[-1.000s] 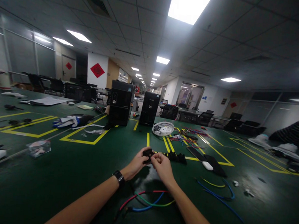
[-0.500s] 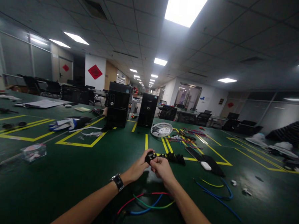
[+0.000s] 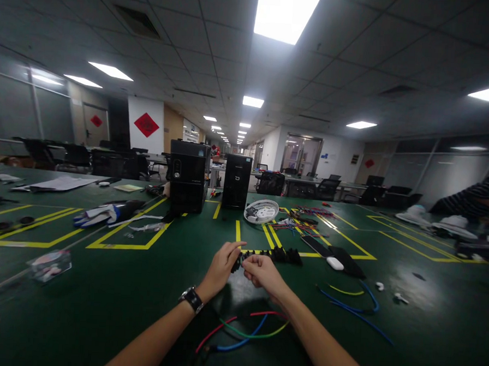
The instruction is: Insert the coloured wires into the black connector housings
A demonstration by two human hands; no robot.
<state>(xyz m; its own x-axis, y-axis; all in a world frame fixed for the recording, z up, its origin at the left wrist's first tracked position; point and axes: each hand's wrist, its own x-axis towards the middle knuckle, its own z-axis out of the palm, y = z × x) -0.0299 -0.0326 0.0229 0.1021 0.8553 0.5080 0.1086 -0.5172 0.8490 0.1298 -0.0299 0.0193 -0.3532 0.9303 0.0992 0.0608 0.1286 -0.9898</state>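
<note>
My left hand, with a watch at the wrist, holds a small black part between thumb and fingers; its index finger points out to the right. The part's exact kind is too small and half hidden to tell. Close beside it, my right hand is closed in a pinch, and whatever lies between its fingertips cannot be made out. Just beyond the hands, several black pieces stand in a row on the green table. Nearer to me, between my forearms, lie red, green and blue wires.
Two black computer cases stand at the far edge. A white basket sits near bundled wires. To the right are a phone, a white earphone case and blue wires. Gloves lie left. A striped sleeve shows far right.
My hands have drawn slightly apart, and the left index finger has stretched out. The black part has tipped downward in my left hand. The whole view has shifted a little.
</note>
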